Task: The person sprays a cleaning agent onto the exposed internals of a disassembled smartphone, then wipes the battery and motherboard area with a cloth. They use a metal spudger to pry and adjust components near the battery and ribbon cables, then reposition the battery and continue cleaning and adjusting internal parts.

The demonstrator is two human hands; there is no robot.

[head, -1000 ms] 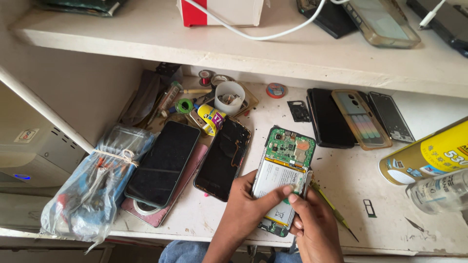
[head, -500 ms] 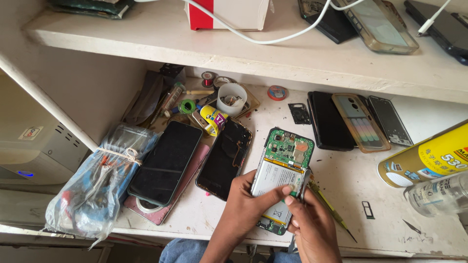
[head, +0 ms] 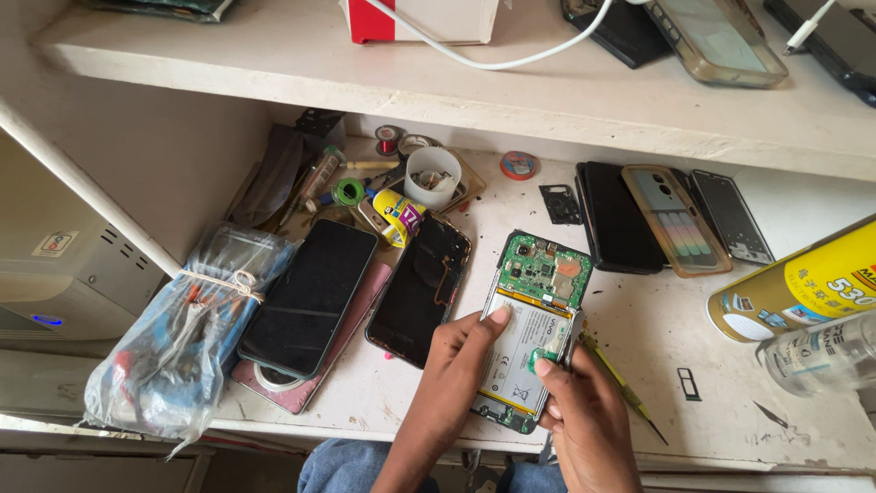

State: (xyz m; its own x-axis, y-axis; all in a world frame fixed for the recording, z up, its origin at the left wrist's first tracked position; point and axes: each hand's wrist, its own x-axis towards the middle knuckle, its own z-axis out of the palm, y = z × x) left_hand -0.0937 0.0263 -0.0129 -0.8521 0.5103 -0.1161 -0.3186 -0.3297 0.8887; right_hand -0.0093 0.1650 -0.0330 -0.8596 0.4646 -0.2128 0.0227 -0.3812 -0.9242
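Both hands' fingers grip opened phone [head: 534,329] — yellow spray can [head: 803,283] lying at right edge.

Both forearms come up from the near edge of the scene, close together and angled toward the far side. The left hand [head: 453,365] lies with its back up, its fingers curled and its thumb stretched out toward the far right, the thumbnail showing. The right hand [head: 584,411] sits just to the right and a little nearer, also back up, with its forefinger bent in toward the left hand and the other fingers folded under.
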